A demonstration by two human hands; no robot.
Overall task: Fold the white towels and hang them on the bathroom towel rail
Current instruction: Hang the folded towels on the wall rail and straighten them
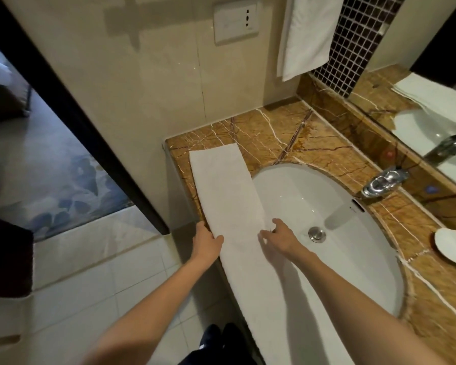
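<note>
While the white towel (229,196) lies as one long narrow strip from the centre of the frame down to the bottom middle, I enter its state: flat along the front lip of the marble bench (279,133), its right margin overlapping the rim of the sink (340,227). Left hand (207,242): fingers spread and loose, thumb laid on the strip's left edge, gripping nothing. Right hand (279,237): fingers half curled, tips resting at the right edge, pressing rather than pinching as far as I can tell. Step in hand, by my judgement: squaring the strip before the next fold. To do it well I should keep both long edges parallel, smooth outward from the middle, then bring one end over the other so the corners meet. Edges to mind: the bench drops to the tiled floor (95,280) just left of the strip, and the basin falls away on the right, so cloth may slide either way. Open room: bare marble above the strip's far end. Second towel (308,35), already hanging, upper right of the frame; the rail itself is out of view. Tap (382,181) and small white dish (452,247), right side, well apart.
</note>
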